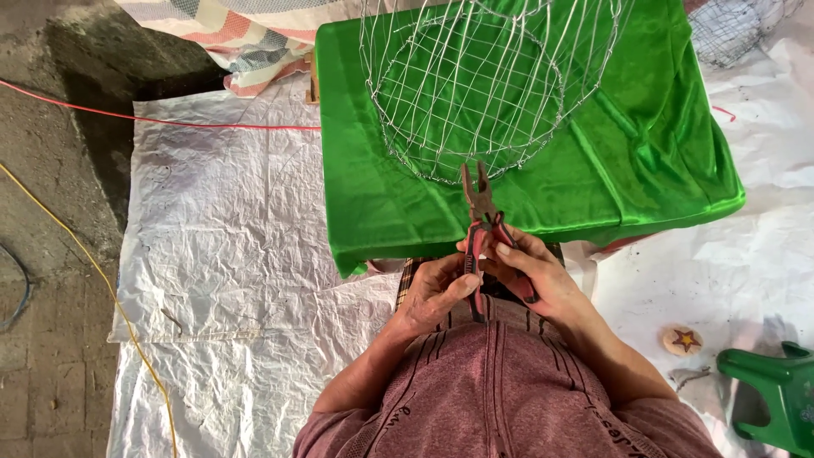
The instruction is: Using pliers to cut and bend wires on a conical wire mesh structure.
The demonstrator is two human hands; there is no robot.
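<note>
Ground: white woven sheet point(237, 229), crinkled, spread over bare grey concrete point(51, 280); red cord point(153, 119) and yellow cord point(93, 271) trailing across.
Table cover: glossy green cloth point(661, 161), smooth and satiny, draped over a low table, folds hanging at the near edge.
Basket: round wire basket point(475, 93) of thin silvery mesh, open grid, standing on the green cloth; nothing seen inside.
Pliers: pliers point(482, 229) with dark metal nose and red-and-black grips, held upright just before the cloth's near edge, tip just short of the basket's lower rim.
Left hand: left hand point(437, 293) curled about the lower grip, thumb laid along it, fingers closed.
Right hand: right hand point(538, 276) wrapped on the other grip, fingers folded round it.
Nearby: small round wooden disc point(682, 341) with a red star on the sheet; green plastic stool point(776, 394) at the right edge; striped cloth point(246, 38) behind the table; second wire mesh piece point(733, 30) at top right.
</note>
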